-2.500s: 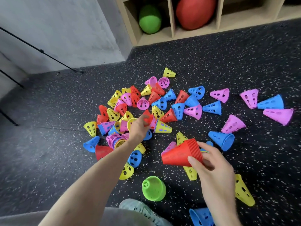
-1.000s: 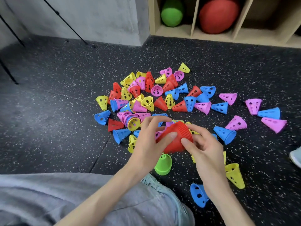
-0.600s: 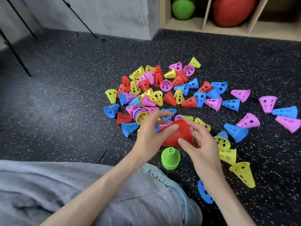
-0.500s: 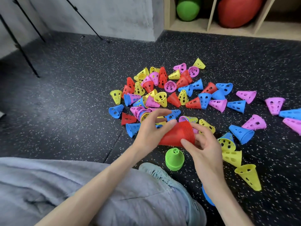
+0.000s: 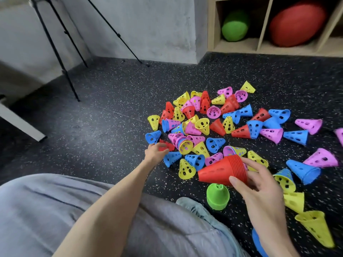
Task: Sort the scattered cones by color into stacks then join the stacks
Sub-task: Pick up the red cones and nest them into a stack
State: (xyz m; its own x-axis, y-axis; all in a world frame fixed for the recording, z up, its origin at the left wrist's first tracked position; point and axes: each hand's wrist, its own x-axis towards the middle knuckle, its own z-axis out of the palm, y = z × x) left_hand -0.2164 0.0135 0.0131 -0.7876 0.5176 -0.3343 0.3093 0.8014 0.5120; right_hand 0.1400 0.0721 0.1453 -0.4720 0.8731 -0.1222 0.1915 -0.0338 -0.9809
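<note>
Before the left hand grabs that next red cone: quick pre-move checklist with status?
1. Red stack secure in right hand: ok, fingers wrap its wide end.
2. Left hand at target: ok, fingers on the red cone at the pile's left edge.
3. Left grip closed: cannot tell, blurred.
4. Target free of neighbours: not ok, a blue cone and pink cones crowd it.
5. Stack all red: ok.
6. Green stack clear of the hands: ok, upright below the red stack.
</note>
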